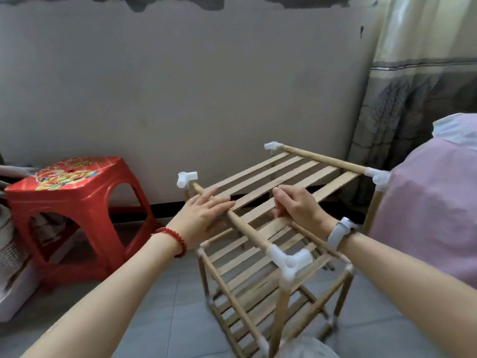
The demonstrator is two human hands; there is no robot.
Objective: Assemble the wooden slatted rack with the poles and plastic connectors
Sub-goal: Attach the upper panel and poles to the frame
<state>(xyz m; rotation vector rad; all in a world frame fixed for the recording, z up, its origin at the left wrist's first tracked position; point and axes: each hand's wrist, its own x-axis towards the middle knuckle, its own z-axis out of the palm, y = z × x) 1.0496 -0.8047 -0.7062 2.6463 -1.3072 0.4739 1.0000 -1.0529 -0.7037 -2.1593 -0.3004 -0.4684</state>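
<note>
Where the two hands meet the top tier, we see different grips: the left hand [204,215] lies released, fingers straight and flat across the near pole [247,232] and the ends of the slats, while the right hand [296,205] is curled, its fingers appearing to close on the edge of the top slatted panel [284,177]. The panel rests between the near pole and the far pole [322,157], both carried by white plastic connectors [289,257] at the corners. The far-left connector [186,178] sits with an open socket and looks less squarely seated than the others; whether its post is fully home, we cannot tell. Below, the wooden rack [258,293] stands on the tiled floor [154,319] with two lower slatted tiers already in place.

We judge the step in hand to be settling the top panel onto its poles. The risks follow from the uneven grips: a push from the flat left hand could roll the near pole or lift it out of a loosely seated connector, and a pull on one edge of the panel could skew the slats so that an end slips off a pole. Downward pressure on one side might also rack the light frame sideways.

A red plastic stool [69,202] stands to the left, and a pink cloth bundle [438,202] lies close against the right posts.
</note>
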